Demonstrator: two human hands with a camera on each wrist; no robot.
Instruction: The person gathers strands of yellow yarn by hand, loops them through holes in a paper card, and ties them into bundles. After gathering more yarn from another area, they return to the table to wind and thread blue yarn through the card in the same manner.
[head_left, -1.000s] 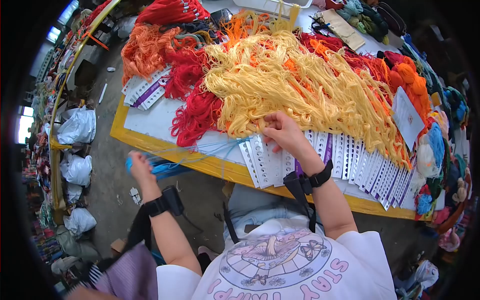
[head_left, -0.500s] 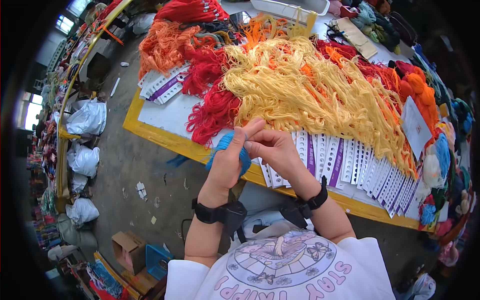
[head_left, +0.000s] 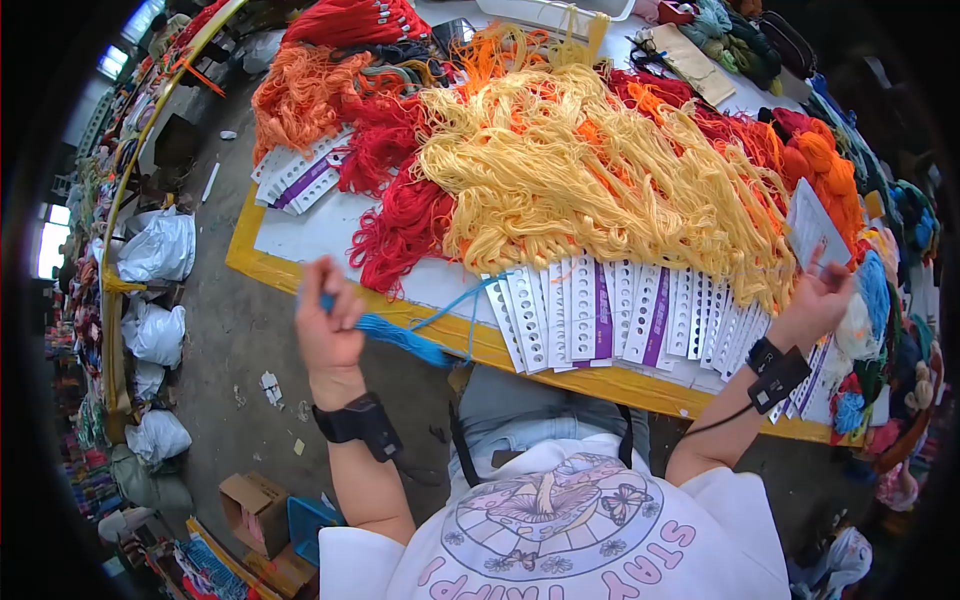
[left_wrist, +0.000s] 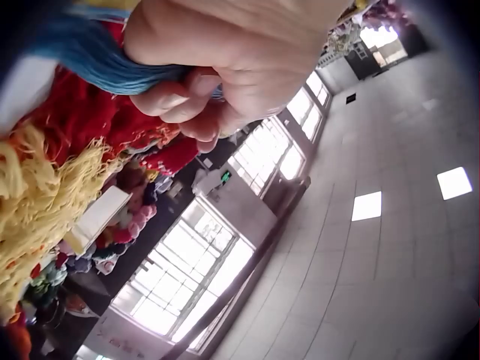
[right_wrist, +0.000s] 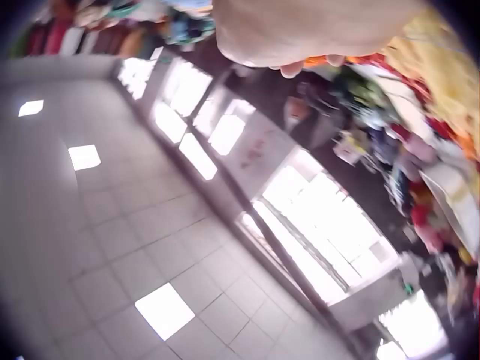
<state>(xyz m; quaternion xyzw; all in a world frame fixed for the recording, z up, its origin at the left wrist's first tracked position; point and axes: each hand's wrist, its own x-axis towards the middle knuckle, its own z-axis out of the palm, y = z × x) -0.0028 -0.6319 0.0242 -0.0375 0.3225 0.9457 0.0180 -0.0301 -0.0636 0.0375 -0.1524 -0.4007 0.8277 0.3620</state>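
Note:
Curled fingers of the left hand point(head_left: 332, 325) grip one end of a blue thread bundle point(head_left: 405, 338) at the table's front left edge. The left wrist view shows the blue strands point(left_wrist: 94, 56) running into the closed fingers of that hand point(left_wrist: 225, 64). A thin blue strand reaches from the bundle to the white perforated cards point(head_left: 530, 320) on the table. At the far right, the right hand point(head_left: 815, 303) is raised near a white sheet point(head_left: 818, 230), its fingers bent; whether it holds a thread cannot be seen. The right wrist view shows mostly its palm side point(right_wrist: 315, 30).
Yellow thread point(head_left: 560, 170) is heaped across the table, over the cards' upper ends. Red thread point(head_left: 400, 225) and orange thread point(head_left: 305, 100) lie to its left. The yellow table edge point(head_left: 300, 280) runs along the front. A cardboard box point(head_left: 255, 510) and blue crate point(head_left: 312, 520) are at lower left.
The hands, together over the table edge half a second ago, have parted: left hand moved left with the blue bundle, now hanging extended instead of looped round it; right hand swung far right.

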